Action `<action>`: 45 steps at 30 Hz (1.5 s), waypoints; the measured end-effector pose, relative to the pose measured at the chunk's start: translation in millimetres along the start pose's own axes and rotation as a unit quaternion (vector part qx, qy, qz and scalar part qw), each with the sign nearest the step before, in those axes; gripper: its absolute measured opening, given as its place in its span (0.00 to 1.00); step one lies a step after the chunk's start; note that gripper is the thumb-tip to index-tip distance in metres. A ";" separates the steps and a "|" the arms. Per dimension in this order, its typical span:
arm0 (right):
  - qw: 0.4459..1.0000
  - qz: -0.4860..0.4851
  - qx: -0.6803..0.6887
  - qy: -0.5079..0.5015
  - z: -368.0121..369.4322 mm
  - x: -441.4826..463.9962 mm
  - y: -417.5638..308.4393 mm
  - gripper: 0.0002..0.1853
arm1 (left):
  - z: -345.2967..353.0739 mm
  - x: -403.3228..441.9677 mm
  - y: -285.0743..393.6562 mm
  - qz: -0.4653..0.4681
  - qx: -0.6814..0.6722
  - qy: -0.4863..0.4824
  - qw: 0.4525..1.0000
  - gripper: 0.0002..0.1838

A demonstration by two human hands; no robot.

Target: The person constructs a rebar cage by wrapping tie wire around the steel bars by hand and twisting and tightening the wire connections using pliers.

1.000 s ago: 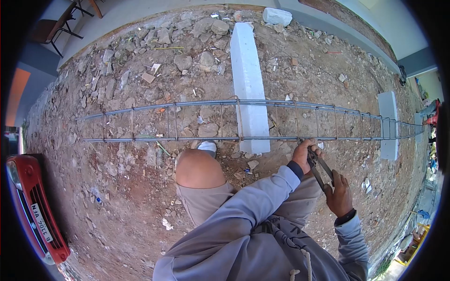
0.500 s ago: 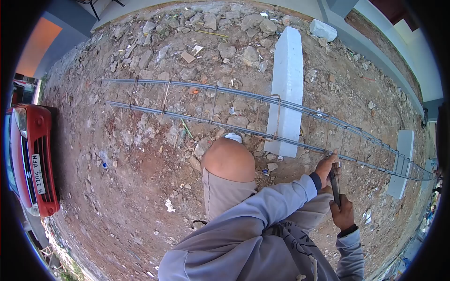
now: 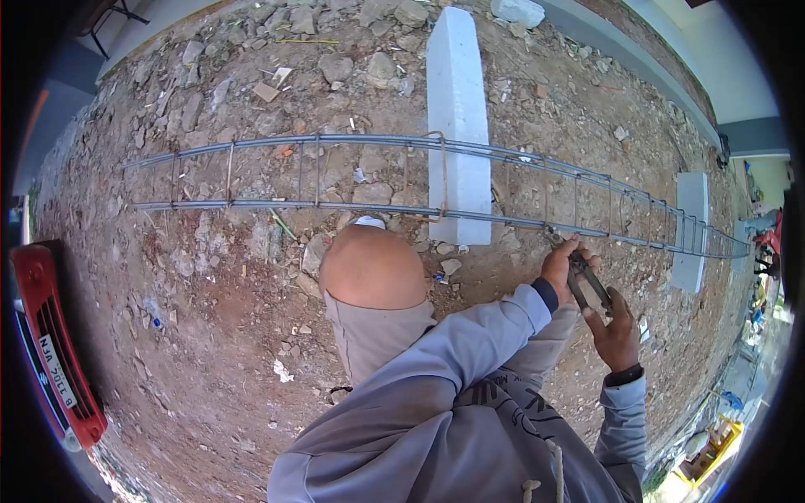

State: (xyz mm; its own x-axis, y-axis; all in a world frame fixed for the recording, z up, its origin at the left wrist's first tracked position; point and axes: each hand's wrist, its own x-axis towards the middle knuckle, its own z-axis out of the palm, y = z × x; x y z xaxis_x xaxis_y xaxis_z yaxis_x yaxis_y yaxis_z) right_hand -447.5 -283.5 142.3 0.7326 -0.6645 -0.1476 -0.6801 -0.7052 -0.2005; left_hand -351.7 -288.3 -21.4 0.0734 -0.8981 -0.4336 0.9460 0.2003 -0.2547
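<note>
A long rebar cage (image 3: pixel 352 205) of thin bars and square stirrups lies across two pale concrete blocks. Just under its near bars, my left hand (image 3: pixel 558 270) is closed around the upper part of a pair of pincers (image 3: pixel 594 283), close to the jaws. The jaws are by the lower bars, but whether they touch a bar or wire I cannot tell. Lower down, my right hand (image 3: pixel 617 335) grips the handles, which are spread apart. My bare knee (image 3: pixel 375 267) is bent to the left of my hands.
One concrete block (image 3: pixel 459 84) supports the cage's middle, another block (image 3: pixel 689 226) its right part. Loose stones (image 3: pixel 335 69) and rubble cover the dirt. A red car (image 3: pixel 54 344) is at the left edge. A person in red (image 3: pixel 769 243) is at the far right.
The pincers' handles have spread from close together to apart. My left hand's pointing finger has drawn back from the bars to the pincers. The view has shifted right.
</note>
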 end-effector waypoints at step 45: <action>0.846 0.276 0.224 -0.396 14.2 42.6 53.4 0.19 | -2.8 -11.2 8.0 0.028 0.120 0.049 0.991 0.25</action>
State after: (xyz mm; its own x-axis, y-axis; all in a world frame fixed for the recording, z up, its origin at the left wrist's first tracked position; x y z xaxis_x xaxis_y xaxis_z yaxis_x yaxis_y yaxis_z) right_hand -452.2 -345.9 111.5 0.2163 -0.3620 -0.9067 -0.9760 -0.0578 -0.2097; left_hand -345.8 -275.5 -21.1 0.1088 -0.8429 -0.5269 0.9899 0.1403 -0.0200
